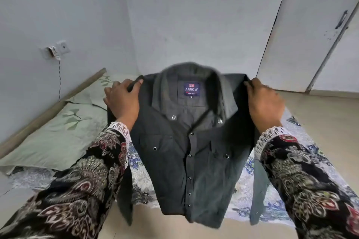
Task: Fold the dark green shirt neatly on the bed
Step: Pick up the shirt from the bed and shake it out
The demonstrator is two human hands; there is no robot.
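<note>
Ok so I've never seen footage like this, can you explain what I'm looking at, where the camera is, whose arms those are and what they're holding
There is no machine here. The one picture comes from a wide-angle camera worn on a person's head, looking forward and down, so the two arms in patterned sleeves are that person's own.

The left hand and the right hand each grip a shoulder of a dark green shirt. It is held up with its front toward the camera, buttoned most of the way, collar open, showing a label that reads ARROW. Its sleeves and hem hang loose.

Below it is the bed, covered with a blue and white patterned sheet. A pale green pillow with a leaf print lies at the left. Behind are plain walls, a wall socket and a white cupboard.
</note>
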